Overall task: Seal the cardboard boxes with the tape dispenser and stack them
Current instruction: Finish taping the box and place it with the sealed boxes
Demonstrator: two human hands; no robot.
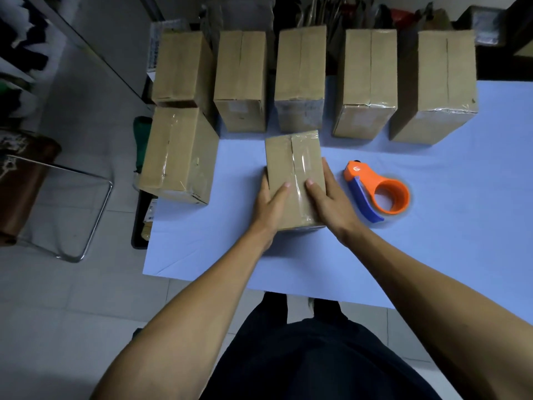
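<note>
A small cardboard box (288, 166) lies in the middle of the light blue table (432, 241), with clear tape running down its top seam. My left hand (269, 207) grips its left side, thumb on top. On the right side my right hand (328, 203) holds it the same way. The orange and blue tape dispenser (377, 192) lies on the table just right of my right hand, untouched. Another taped box (178, 151) stands at the table's left edge.
Several more cardboard boxes stand in a row along the far edge, from the left one (184, 67) to the right one (441, 82). A metal-framed chair (86, 203) stands on the floor at the left. Bags and clutter fill the space behind the table.
</note>
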